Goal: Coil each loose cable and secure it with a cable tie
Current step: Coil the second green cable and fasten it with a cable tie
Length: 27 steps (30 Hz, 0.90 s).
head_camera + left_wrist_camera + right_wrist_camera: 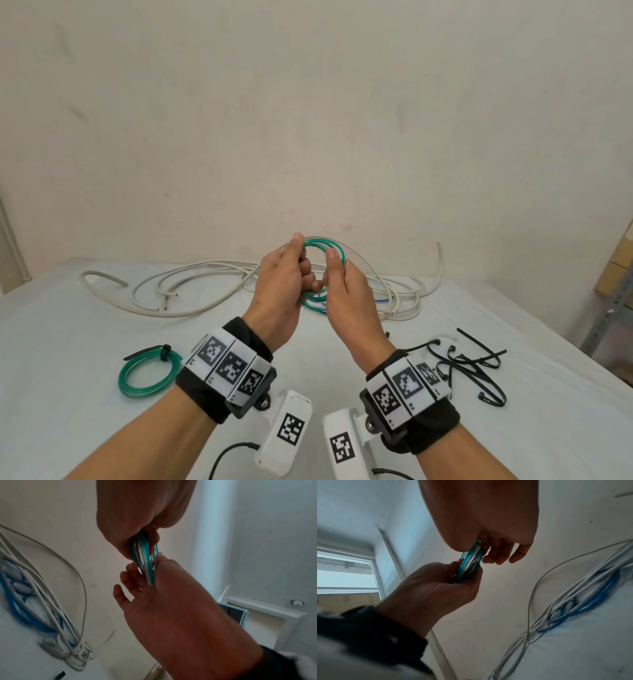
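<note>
So progress check: one green coil (149, 371) is done, sitting on the table (51, 342) at my far left with a black tie cinched round it. The second green coil (320, 270) is up in the air between my hands. My left hand (282, 291) pinches its left side with fingers curled through the loop, and my right hand (346, 294) grips the right side, thumb on top. It looks fully wound but has no tie on it yet. Behind it the white cables (205, 284) lie in a loose tangle, with a blue cable (594, 595) mixed in, all untouched. Spare ties (472, 363) wait at my right. Roughly a third through, I'd guess.
</note>
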Tool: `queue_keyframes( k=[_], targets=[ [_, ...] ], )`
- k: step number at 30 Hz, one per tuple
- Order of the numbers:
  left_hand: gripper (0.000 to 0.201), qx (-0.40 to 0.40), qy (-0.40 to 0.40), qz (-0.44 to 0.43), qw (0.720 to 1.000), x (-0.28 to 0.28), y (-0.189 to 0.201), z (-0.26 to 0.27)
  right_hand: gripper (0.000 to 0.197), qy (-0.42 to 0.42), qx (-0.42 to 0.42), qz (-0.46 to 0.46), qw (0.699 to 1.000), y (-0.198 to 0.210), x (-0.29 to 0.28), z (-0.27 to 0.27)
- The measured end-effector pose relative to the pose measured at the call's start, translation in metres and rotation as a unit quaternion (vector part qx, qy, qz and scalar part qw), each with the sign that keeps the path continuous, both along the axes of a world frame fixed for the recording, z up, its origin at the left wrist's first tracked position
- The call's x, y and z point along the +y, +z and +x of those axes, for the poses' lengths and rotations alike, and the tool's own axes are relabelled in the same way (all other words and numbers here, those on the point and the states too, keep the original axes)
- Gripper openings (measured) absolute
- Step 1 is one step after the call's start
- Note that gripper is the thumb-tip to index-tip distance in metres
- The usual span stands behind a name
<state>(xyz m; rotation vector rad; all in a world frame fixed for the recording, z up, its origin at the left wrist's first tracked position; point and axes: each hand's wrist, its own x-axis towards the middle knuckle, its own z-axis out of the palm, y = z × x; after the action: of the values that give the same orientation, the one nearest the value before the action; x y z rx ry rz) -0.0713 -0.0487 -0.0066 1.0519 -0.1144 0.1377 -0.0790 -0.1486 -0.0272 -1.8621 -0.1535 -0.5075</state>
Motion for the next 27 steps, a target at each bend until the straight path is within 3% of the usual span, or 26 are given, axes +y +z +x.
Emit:
queue_keyframes(
  k=[6,11,13,15,19,20,22,24,26,27],
  targets=[
    [0.036,-0.004,0.042,0.034,0.999,0.004,0.006,0.001,0.051,0.029,0.034,0.016,0.999,0.008,0.004,-0.009],
    [0.035,-0.024,0.079,0.135,0.987,0.016,0.014,0.006,0.047,0.016,-0.024,-0.088,0.996,0.012,-0.012,-0.007],
    [0.035,-0.017,0.065,0.171,0.983,0.018,0.015,0.007,0.033,0.018,-0.034,-0.113,0.993,0.014,-0.016,-0.005],
    [0.034,-0.015,0.050,0.223,0.973,0.017,0.014,0.005,0.024,0.039,-0.010,-0.133,0.990,0.019,-0.018,-0.005],
    [0.028,-0.035,0.028,0.302,0.952,0.012,0.008,0.001,0.031,0.094,0.028,-0.190,0.977,0.025,-0.018,-0.002],
    [0.029,-0.030,0.030,0.299,0.953,0.012,0.009,0.000,0.029,0.114,0.042,-0.151,0.981,0.025,-0.017,0.000],
    [0.032,-0.003,0.035,0.255,0.966,0.013,0.011,0.001,0.027,0.195,0.099,0.054,0.974,0.024,-0.017,0.001],
    [0.036,0.025,0.032,0.191,0.981,0.014,0.013,0.000,0.027,0.281,0.159,0.260,0.910,0.025,-0.017,-0.002],
    [0.039,0.041,0.031,0.152,0.987,0.015,0.013,0.001,0.027,0.319,0.189,0.341,0.864,0.026,-0.018,-0.005],
    [0.040,0.049,0.028,0.136,0.989,0.016,0.013,0.002,0.022,0.322,0.199,0.344,0.859,0.026,-0.018,-0.006]
  ],
)
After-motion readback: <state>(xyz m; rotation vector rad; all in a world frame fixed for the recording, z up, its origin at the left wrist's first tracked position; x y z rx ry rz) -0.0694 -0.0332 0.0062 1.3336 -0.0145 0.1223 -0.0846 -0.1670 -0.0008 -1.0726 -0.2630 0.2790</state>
